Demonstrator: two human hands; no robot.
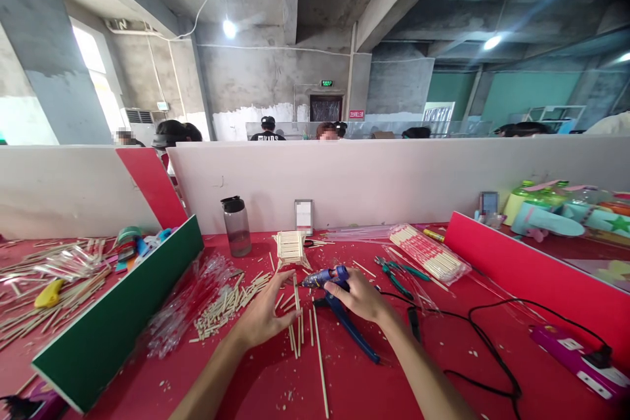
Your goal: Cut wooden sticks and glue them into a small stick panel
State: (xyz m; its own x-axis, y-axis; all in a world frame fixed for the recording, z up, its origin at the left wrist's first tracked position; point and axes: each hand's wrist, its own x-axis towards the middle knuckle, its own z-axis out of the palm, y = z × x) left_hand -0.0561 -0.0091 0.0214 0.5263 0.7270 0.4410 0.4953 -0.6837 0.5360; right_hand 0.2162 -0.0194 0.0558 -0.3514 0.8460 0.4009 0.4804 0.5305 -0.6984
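My right hand (357, 295) grips a blue glue gun (322, 277), its nozzle pointing left toward my left hand (266, 312). Between the thumb and fingertips of that left hand is a thin wooden stick (296, 294), close to the nozzle; whether the two touch is unclear. Just beyond stands a small structure of wooden sticks (290, 248), with slats across its top and splayed pieces below. Several loose sticks (311, 328) lie under and in front of my hands. A blue-handled tool (352, 328) rests below the glue gun, its head partly hidden.
Cut stick pieces (224, 308) and plastic wrapping (180, 308) lie left, beside a green divider (123, 315). A bottle (237, 226) and phone (304, 216) stand behind. Rightward are green-handled pliers (396, 275), packaged sticks (428, 252), a black cable (485, 335) and a purple power strip (578, 361).
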